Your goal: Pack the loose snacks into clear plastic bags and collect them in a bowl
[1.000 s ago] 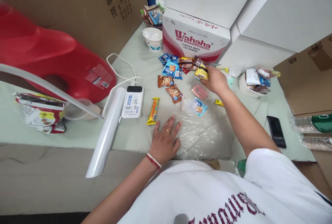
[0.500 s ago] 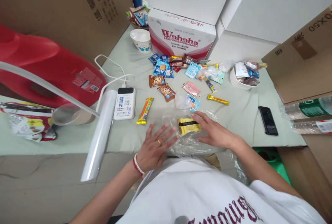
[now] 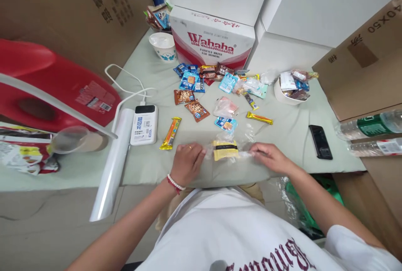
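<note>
A yellow snack packet [image 3: 225, 149] with a dark band lies near the table's front edge, wrapped in clear plastic film [image 3: 243, 153]. On its left, my left hand [image 3: 189, 163] is closed on the film's gathered end. To its right, the fingers of my right hand [image 3: 269, 156] pinch the opposite end of the film, which runs as a twisted strip to the packet. Just behind the packet rests a blue snack packet [image 3: 225, 124]. An orange and yellow snack bar [image 3: 171, 133] lies beyond my left hand.
At left are a white power bank [image 3: 143, 125] on a cable, a roll of film [image 3: 113, 162] and a red jug [image 3: 53, 86]. Several snacks lie before the Wahaha box [image 3: 213, 38]. A snack bowl [image 3: 287, 97], a phone [image 3: 320, 142] and plastic bottles [image 3: 373, 124] are at right.
Both hands have gone from spread fingers to closed on the film's ends. The right hand has moved outward to the right. The flat film is now gathered around the yellow packet.
</note>
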Demonstrator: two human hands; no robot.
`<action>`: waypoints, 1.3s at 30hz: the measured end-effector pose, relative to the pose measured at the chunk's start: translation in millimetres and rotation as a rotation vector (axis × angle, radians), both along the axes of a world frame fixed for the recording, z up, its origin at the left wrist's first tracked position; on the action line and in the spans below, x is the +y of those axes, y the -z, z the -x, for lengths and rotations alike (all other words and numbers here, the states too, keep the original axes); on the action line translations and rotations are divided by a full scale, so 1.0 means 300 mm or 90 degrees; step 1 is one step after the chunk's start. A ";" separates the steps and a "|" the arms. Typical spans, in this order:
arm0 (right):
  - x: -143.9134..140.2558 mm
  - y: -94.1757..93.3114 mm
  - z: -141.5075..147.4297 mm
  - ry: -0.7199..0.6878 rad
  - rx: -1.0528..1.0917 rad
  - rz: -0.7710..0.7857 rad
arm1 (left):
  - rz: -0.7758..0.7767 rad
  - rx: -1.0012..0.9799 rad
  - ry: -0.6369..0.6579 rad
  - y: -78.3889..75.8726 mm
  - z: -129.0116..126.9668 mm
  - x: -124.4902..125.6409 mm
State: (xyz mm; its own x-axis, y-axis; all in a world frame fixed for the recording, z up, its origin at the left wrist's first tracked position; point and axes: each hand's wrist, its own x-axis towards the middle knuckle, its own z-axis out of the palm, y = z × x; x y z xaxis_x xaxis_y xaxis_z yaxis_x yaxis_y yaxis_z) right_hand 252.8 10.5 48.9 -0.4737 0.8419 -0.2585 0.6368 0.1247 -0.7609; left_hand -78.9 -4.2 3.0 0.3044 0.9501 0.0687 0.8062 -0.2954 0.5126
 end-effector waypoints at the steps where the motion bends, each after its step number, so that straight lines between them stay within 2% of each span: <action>1: 0.042 -0.008 0.003 0.022 -0.009 0.027 | 0.010 0.024 -0.030 -0.006 -0.014 0.025; 3: 0.119 -0.018 0.014 0.019 -0.097 0.061 | 0.037 0.058 -0.088 -0.007 -0.042 0.063; 5: 0.181 -0.034 0.034 -0.008 -0.256 0.034 | 0.048 0.069 -0.142 0.008 -0.065 0.084; 7: 0.231 -0.058 0.067 -0.027 -0.381 -0.076 | 0.024 0.047 -0.187 0.027 -0.080 0.088; 8: 0.254 -0.070 0.088 -0.042 -0.401 -0.150 | 0.003 0.023 -0.209 0.035 -0.085 0.085; 10: 0.298 -0.085 0.134 -0.118 -0.367 -0.260 | -0.032 -0.035 -0.241 0.047 -0.092 0.076; 11: 0.321 -0.084 0.159 -0.182 -0.334 -0.282 | -0.041 -0.062 -0.245 0.049 -0.094 0.072; 14: 0.395 -0.045 0.226 -0.341 -0.242 -0.261 | -0.048 -0.121 -0.214 0.052 -0.099 0.071; 17: 0.473 0.010 0.268 -0.380 -0.127 -0.247 | -0.027 -0.177 -0.182 0.053 -0.108 0.092; 20: 0.531 0.038 0.281 -0.369 -0.045 -0.155 | 0.029 -0.209 -0.174 0.050 -0.123 0.123; 22: 0.548 0.039 0.278 -0.303 -0.067 -0.085 | 0.066 -0.198 -0.177 0.043 -0.132 0.141; 25: 0.547 0.029 0.255 -0.210 -0.087 -0.048 | 0.110 -0.157 -0.191 0.032 -0.137 0.161; 29: 0.532 0.022 0.211 -0.315 0.020 0.025 | 0.130 -0.173 -0.219 0.031 -0.129 0.173; 31: 0.530 0.027 0.206 -0.343 0.034 0.024 | 0.137 -0.202 -0.232 0.034 -0.127 0.174; 34: 0.537 0.044 0.230 -0.301 0.038 0.013 | 0.151 -0.232 -0.264 0.031 -0.130 0.177; 36: 0.547 0.055 0.256 -0.260 0.052 0.044 | 0.157 -0.237 -0.279 0.023 -0.134 0.184; 39: 0.559 0.057 0.287 -0.182 0.044 0.083 | 0.180 -0.169 -0.272 0.006 -0.138 0.204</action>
State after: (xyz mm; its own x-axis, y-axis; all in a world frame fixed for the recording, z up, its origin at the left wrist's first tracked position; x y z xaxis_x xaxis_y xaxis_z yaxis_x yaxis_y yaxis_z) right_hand 166.6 178.2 31.8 -0.7064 0.6343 -0.3140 0.5363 0.1902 -0.8224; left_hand -37.4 57.0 1.2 -0.1037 0.9773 -0.1848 0.6569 0.2068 0.7250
